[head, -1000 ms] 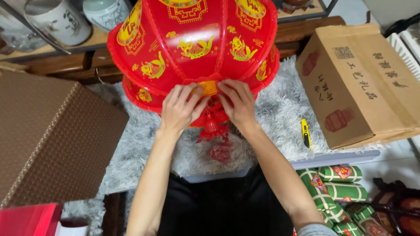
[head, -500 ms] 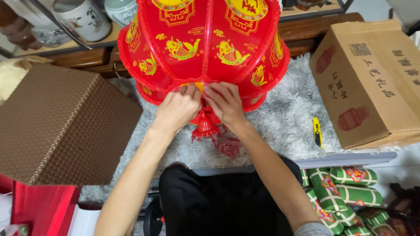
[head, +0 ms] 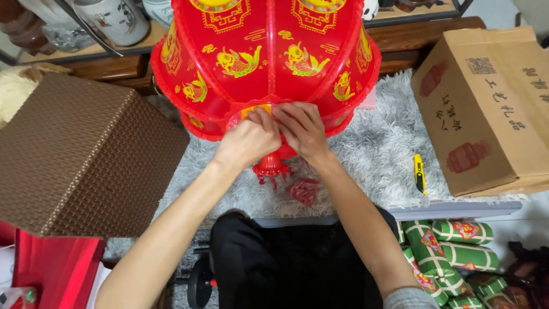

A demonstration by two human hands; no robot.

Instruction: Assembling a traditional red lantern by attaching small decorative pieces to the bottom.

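A large red lantern (head: 269,57) with gold fish patterns lies tilted on a grey shaggy rug (head: 366,154), its bottom end facing me. My left hand (head: 249,140) and my right hand (head: 300,130) press side by side on the lantern's bottom ring, fingers curled over a yellow-orange part there. A red cap with a short fringe (head: 271,169) hangs just below my hands. A small red piece (head: 303,190) lies on the rug beneath them.
A brown woven box (head: 80,160) stands at the left, a cardboard box (head: 492,109) at the right. A yellow utility knife (head: 419,173) lies on the rug. Green wrapped packs (head: 452,252) sit at the lower right. Ceramic jars (head: 111,20) stand on a wooden shelf behind.
The view has shifted so the lantern and my hands sit more to the right and higher. Both hands stay on the lantern's bottom ring, drawn closer together.
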